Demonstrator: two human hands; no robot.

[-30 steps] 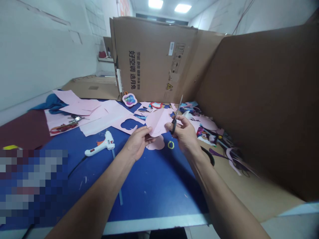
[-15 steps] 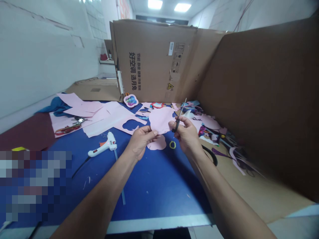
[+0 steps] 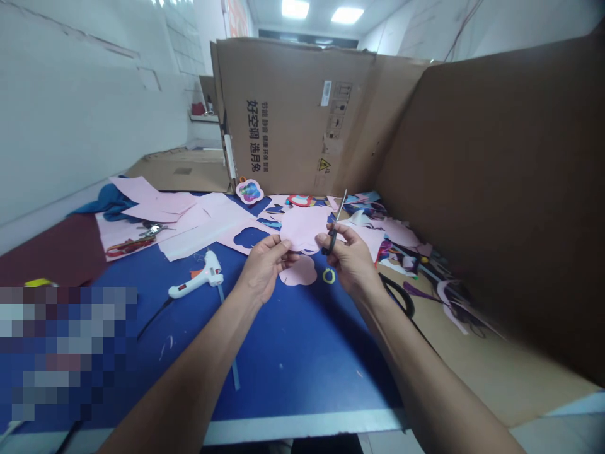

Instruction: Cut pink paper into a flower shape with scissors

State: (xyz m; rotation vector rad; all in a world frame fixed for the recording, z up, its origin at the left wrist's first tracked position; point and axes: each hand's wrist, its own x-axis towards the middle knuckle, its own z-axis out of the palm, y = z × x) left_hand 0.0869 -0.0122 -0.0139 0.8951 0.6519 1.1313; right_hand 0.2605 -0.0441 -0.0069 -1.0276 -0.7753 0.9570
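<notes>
1. Right, biggest first: cardboard (image 3: 293, 113) stands upright across the far side, with another tall panel rising on the right.
2. Below it spreads the blue table (image 3: 293, 353), its back and right side littered with scraps (image 3: 399, 234).
3. Across the back left sprawl pink sheets (image 3: 203, 221), overlapping, one showing blue through a curvy-edged hole.
4. And the hands, both at the centre: the left hand (image 3: 267, 265) pinches the paper (image 3: 305, 227) at its lower left edge; the right hand (image 3: 350, 255) grips the scissors (image 3: 332, 242), thumb right by the paper's right edge. Whether it pinches the paper too, I cannot tell.
5. There's that paper, pale pink and round-edged, held up between the two hands.
6. Off to the left lies a white glue gun (image 3: 198, 277), nozzle pointing away.
7. Those scissors show black handles, blades aimed up and away.
8. Just nearer than the paper, a pink cutout (image 3: 300, 271) lies on the table.
9. Smallest of all, a yellow ring (image 3: 333, 275) sits just right of the cutout.
</notes>
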